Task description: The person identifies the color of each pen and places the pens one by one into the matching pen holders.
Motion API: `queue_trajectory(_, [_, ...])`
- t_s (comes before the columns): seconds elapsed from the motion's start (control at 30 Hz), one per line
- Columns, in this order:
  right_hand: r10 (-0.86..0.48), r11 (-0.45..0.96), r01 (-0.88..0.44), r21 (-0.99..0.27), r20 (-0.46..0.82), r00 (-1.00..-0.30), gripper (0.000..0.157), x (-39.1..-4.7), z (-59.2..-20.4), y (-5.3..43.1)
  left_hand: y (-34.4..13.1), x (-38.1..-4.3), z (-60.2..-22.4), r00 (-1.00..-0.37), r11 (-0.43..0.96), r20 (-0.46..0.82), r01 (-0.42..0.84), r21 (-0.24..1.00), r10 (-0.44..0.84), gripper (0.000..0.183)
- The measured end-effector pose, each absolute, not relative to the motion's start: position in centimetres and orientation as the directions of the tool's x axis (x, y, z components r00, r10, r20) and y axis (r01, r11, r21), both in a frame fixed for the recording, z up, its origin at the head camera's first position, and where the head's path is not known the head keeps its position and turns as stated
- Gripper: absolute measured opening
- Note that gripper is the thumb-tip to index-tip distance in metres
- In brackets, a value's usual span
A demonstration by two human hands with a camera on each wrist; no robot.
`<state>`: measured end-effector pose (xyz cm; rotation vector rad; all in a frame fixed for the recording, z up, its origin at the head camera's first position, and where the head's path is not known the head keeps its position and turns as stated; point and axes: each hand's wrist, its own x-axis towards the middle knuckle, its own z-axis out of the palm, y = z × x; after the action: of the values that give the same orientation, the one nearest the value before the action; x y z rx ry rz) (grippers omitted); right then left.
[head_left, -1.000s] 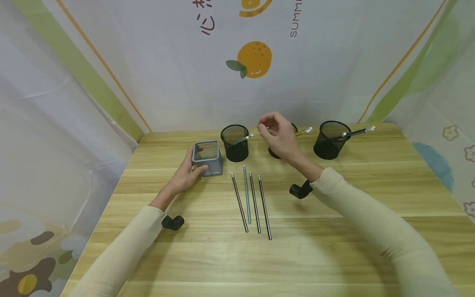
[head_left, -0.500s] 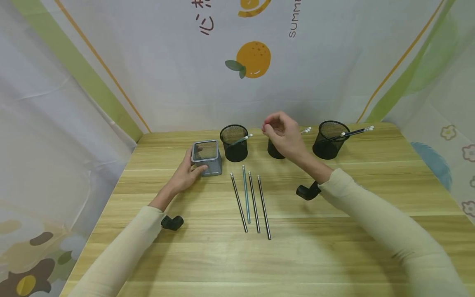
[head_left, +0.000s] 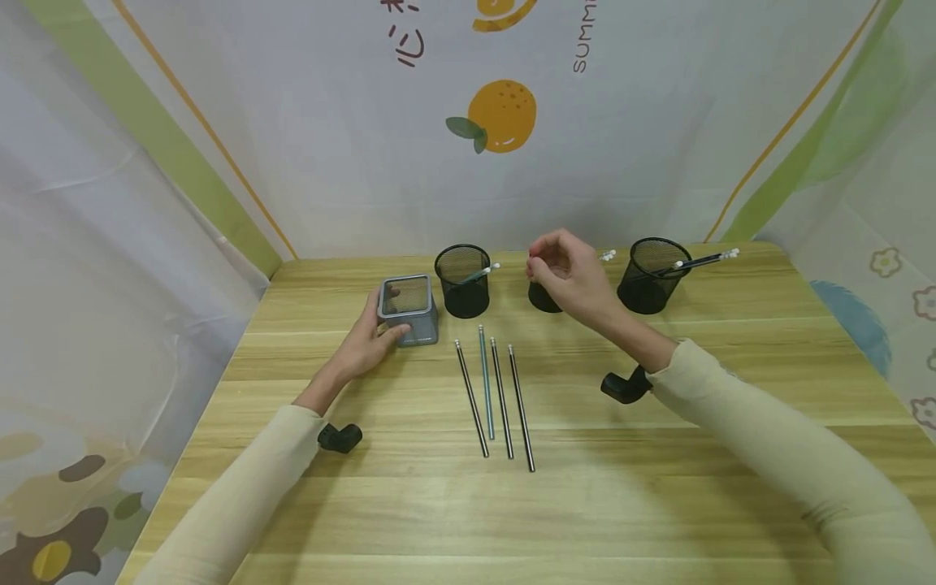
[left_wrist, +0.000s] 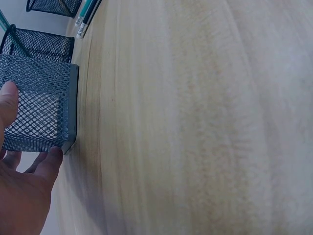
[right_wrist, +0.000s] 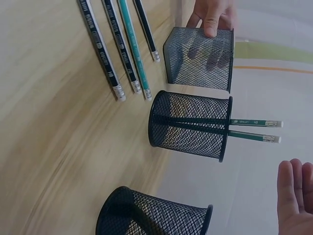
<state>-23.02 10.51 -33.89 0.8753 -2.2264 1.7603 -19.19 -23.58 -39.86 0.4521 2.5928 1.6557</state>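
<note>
The left hand (head_left: pixel 368 343) grips a grey, square mesh holder (head_left: pixel 418 327) upright on the worktop (head_left: pixel 409 504). Right of it stand three round black mesh cups (head_left: pixel 465 301); the right hand (head_left: pixel 574 280), loosely curved, holding nothing visible, is near the middle one. Front-right of it, one teal pencil (head_left: pixel 486 383) and three dark pencils (head_left: pixel 522 408) bear pale lettering; cloth (head_left: pixel 322 146) behind it shows "SUMM", cut off.

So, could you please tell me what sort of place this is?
Probably a desk area, perhaps staged: a wooden table, printed cloth hanging behind it, and mesh pencil holders.
</note>
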Motion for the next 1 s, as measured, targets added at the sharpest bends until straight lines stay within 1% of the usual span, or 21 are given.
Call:
queue_trajectory(0.2, [-0.368, 0.182, -0.552, -0.814, 0.464, -0.806, 0.014, -22.6, -34.0, 11.3, -23.2, -18.5, -38.6, -0.96, 0.411, 0.105, 0.208, 0.887, 0.26, 0.069])
queue_trajectory(0.43, [-0.387, 0.176, -0.53, -0.829, 0.437, -0.812, 0.012, -22.3, -34.1, 12.0, -23.2, -18.5, -38.6, -0.959, 0.405, 0.106, 0.208, 0.89, 0.261, 0.07])
queue_trajectory(0.73, [-0.405, 0.253, -0.495, -0.831, 0.374, -0.835, 0.014, -21.9, -34.5, 12.2, -23.2, -18.5, -38.6, -0.958, 0.414, 0.111, 0.217, 0.884, 0.265, 0.069])
queue_trajectory(0.8, [-0.409, 0.264, -0.478, -0.838, 0.351, -0.842, 0.014, -21.7, -34.6, 12.3, -23.3, -18.6, -38.9, -0.957, 0.405, 0.119, 0.223, 0.887, 0.266, 0.07])
queue_trajectory(1.0, [-0.429, 0.296, -0.444, -0.846, 0.297, -0.853, 0.018, -21.3, -34.8, 12.3, -24.1, -19.9, -41.3, -0.955, 0.399, 0.143, 0.24, 0.885, 0.258, 0.073])
